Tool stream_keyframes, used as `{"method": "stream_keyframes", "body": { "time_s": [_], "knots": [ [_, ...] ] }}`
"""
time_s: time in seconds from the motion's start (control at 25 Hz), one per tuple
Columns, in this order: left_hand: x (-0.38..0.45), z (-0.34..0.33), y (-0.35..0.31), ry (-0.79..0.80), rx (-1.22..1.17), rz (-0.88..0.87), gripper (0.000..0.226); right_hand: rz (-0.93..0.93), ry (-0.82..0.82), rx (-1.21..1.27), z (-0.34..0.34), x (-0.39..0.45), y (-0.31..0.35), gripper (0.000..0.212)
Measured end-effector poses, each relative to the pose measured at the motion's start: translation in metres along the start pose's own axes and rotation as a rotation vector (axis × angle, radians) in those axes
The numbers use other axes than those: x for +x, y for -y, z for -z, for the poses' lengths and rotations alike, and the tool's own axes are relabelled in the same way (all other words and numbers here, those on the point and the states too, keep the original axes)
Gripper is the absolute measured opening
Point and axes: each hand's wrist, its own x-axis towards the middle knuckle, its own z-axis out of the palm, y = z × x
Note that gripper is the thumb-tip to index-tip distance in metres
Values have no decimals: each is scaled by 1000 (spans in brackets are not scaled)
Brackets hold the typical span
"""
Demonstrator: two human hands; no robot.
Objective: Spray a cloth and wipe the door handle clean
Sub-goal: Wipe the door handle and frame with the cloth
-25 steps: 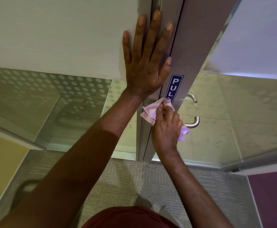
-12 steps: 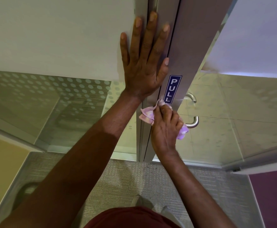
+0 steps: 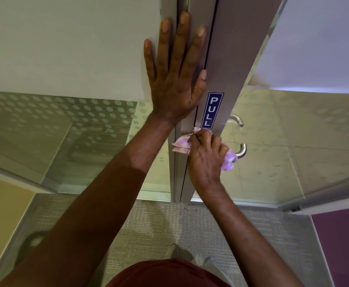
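A grey metal door frame [image 3: 227, 65] carries a blue PULL sticker [image 3: 212, 110]. My left hand [image 3: 175, 73] lies flat with spread fingers across the frame and the wall above the sticker. Just below the sticker, my right hand [image 3: 205, 156] grips a crumpled pink and purple cloth [image 3: 181, 145] and holds it against the frame. A curved silver door handle [image 3: 241, 151] sticks out to the right of the cloth; its near part is hidden under the cloth and my hand. A second handle end [image 3: 236, 119] shows behind the glass.
Glass panels [image 3: 293, 141] with frosted dots flank the frame on both sides. Grey carpet [image 3: 148, 228] covers the floor below, where my shoes show. A purple panel [image 3: 343, 245] stands at the lower right and a yellow one at the lower left.
My right hand with the cloth has stayed below the sticker, shifting only slightly against the frame. My left hand keeps its flat hold.
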Motion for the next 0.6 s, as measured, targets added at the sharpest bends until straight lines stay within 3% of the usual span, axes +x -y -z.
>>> {"method": "stream_keyframes", "body": {
  "time_s": [0.12, 0.2, 0.6],
  "knots": [
    [1, -1, 2, -11, 10, 0, 53, -45, -121, 48, 1, 5, 2, 53],
    [1, -2, 3, -23, 15, -2, 54, 2, -82, -54, -6, -4, 7, 58],
    [0, -2, 3, -2, -9, 0, 53, 566, 8, -752, -64, -28, -8, 59]
  ]
}}
